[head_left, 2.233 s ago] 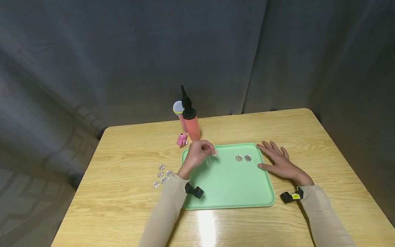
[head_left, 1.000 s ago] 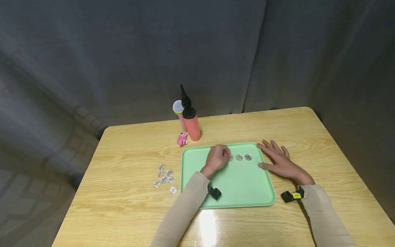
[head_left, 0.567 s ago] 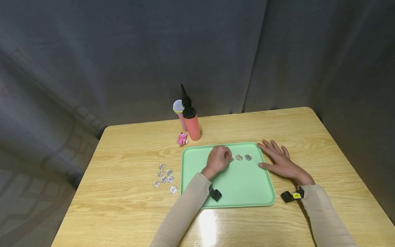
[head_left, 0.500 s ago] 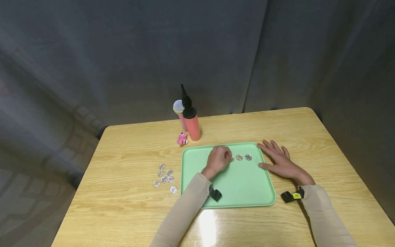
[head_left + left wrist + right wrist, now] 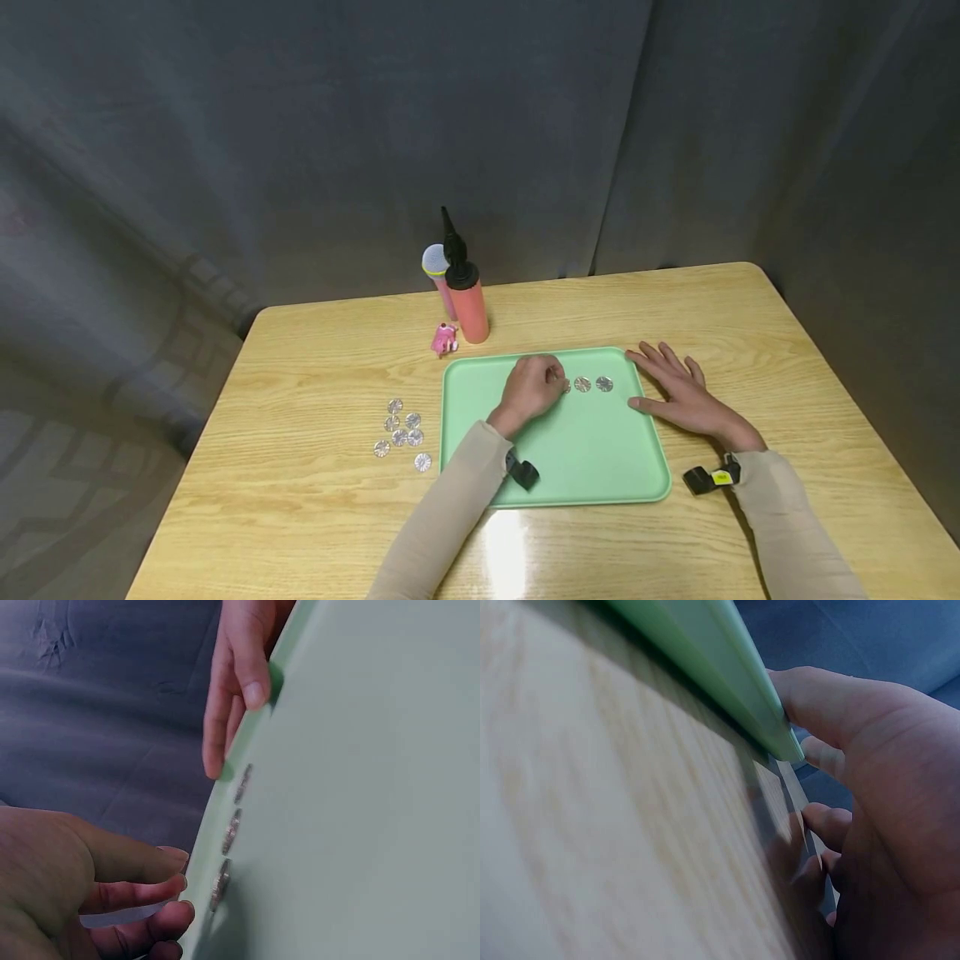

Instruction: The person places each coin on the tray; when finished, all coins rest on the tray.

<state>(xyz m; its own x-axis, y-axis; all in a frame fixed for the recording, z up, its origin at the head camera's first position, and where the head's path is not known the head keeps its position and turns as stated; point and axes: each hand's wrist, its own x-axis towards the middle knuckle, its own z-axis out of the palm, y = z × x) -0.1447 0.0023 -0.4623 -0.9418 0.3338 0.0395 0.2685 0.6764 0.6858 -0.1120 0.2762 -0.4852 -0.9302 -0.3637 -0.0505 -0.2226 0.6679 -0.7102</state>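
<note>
Three silver coins lie in a row near the far edge of the green tray: a right coin, a middle coin and a left coin, partly covered in the head view. My left hand is beside the left coin. In the left wrist view, a small gap separates its fingertips from that coin, and nothing sits between thumb and fingers. My right hand lies with fingers spread at the tray's right edge, its thumb touching the rim.
Several more silver coins lie loose on the wooden table, left of the tray. Behind the tray stand a red hand pump with a black nozzle, a pink toy microphone and a small pink figure. A dark curtain hangs behind.
My left hand has carried a coin rightward over the tray, laid it left of the other two and let go. The right hand has stayed in place.
</note>
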